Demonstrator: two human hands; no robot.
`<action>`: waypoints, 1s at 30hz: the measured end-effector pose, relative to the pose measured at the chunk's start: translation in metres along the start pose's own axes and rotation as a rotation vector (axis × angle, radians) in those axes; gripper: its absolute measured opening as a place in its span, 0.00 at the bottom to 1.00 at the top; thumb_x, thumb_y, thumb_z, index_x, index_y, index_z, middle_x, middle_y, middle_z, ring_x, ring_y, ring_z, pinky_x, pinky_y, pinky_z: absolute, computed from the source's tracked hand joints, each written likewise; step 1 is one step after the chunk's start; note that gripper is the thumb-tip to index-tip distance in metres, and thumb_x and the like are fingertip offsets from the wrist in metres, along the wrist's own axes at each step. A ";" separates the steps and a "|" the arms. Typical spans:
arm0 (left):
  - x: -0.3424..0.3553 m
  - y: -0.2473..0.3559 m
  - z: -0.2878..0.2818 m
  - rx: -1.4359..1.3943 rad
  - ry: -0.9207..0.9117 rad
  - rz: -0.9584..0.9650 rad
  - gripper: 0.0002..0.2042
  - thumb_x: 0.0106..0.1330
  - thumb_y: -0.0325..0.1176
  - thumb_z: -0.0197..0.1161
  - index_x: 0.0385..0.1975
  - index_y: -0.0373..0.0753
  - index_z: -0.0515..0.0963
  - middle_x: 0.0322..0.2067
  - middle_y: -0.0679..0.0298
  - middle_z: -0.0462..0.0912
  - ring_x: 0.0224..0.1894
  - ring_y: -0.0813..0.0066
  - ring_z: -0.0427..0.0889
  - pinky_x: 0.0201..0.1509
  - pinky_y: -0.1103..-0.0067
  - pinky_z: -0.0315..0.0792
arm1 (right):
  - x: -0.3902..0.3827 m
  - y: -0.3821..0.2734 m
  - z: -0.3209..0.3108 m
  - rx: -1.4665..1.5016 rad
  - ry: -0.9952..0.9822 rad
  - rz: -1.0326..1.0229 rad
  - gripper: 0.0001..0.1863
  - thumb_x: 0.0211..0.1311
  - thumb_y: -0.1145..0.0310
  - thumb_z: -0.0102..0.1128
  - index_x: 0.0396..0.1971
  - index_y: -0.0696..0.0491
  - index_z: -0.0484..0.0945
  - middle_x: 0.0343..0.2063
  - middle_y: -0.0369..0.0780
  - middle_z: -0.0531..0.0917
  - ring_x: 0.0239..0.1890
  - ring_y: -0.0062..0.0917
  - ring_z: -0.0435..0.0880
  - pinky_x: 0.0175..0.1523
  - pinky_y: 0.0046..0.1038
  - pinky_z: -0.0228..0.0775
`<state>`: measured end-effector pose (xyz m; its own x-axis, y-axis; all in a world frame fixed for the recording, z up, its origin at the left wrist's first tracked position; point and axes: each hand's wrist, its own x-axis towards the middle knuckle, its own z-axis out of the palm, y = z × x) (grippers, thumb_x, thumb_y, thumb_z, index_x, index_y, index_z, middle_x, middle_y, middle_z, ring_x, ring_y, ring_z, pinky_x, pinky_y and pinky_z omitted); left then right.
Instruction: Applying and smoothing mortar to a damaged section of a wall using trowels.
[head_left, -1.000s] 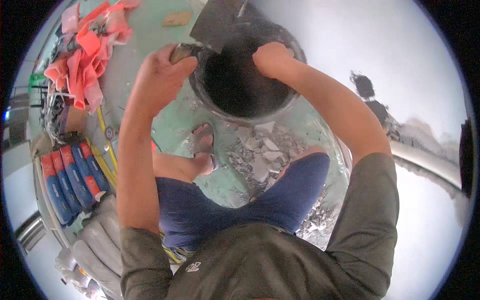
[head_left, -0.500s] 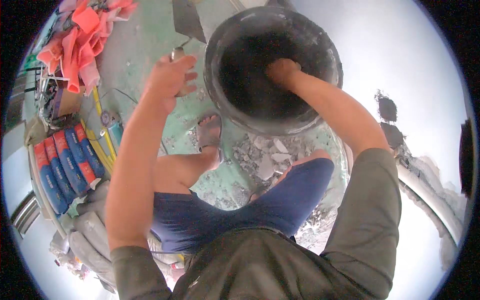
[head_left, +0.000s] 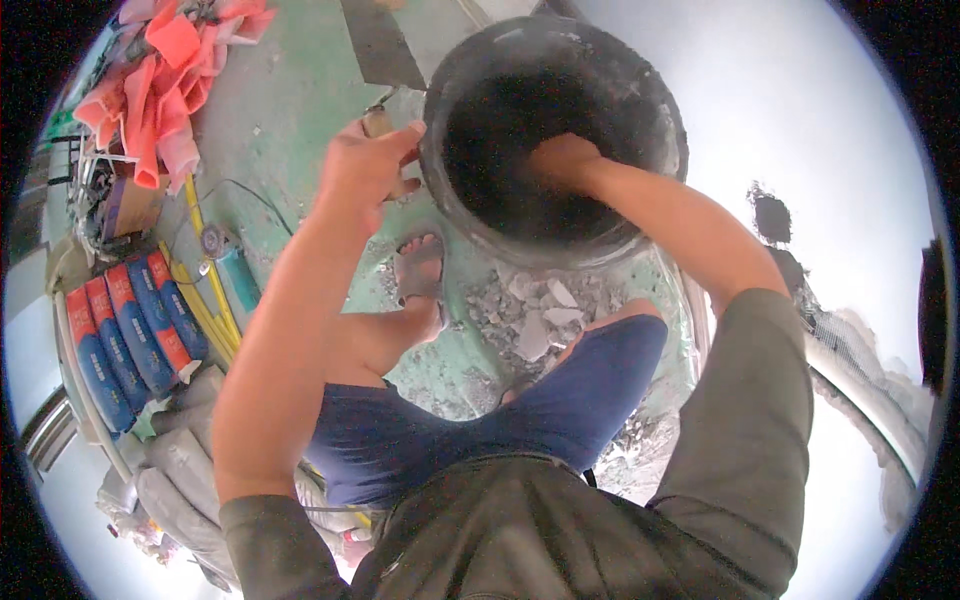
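Your left hand (head_left: 370, 168) is wrapped round the trowel (head_left: 382, 45) at 11 o'clock; your right hand (head_left: 566, 160) is deep in the black bucket (head_left: 545, 254) at 1 (too dark to tell its grip, sorry). Push too hard sideways and the bucket might tip; swing carelessly and the trowel could clip it.
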<state>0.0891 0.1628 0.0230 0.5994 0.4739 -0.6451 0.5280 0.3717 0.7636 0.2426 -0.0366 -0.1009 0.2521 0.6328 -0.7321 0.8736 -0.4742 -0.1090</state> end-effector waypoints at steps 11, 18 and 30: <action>-0.002 -0.004 0.008 0.082 -0.009 0.039 0.19 0.57 0.30 0.70 0.46 0.37 0.70 0.43 0.63 0.78 0.45 0.68 0.79 0.42 0.63 0.80 | 0.004 -0.007 -0.006 -0.108 0.114 -0.157 0.13 0.57 0.60 0.54 0.33 0.52 0.83 0.35 0.47 0.85 0.39 0.42 0.85 0.43 0.42 0.78; -0.005 0.000 0.010 0.106 -0.011 0.036 0.19 0.58 0.29 0.69 0.46 0.36 0.70 0.45 0.63 0.78 0.46 0.68 0.79 0.42 0.64 0.81 | -0.040 0.005 -0.029 -0.117 0.176 -0.176 0.11 0.49 0.63 0.62 0.24 0.56 0.83 0.28 0.48 0.84 0.35 0.42 0.85 0.41 0.39 0.78; 0.005 -0.006 -0.003 0.120 -0.026 0.074 0.19 0.55 0.33 0.71 0.43 0.36 0.72 0.34 0.65 0.78 0.32 0.73 0.76 0.29 0.73 0.74 | -0.110 0.024 -0.074 0.137 0.293 -0.111 0.12 0.47 0.59 0.62 0.25 0.53 0.81 0.24 0.47 0.81 0.31 0.45 0.81 0.37 0.42 0.74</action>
<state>0.0872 0.1654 0.0146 0.6539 0.4745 -0.5893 0.5491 0.2381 0.8011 0.2663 -0.0722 0.0262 0.2846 0.8251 -0.4880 0.8437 -0.4573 -0.2811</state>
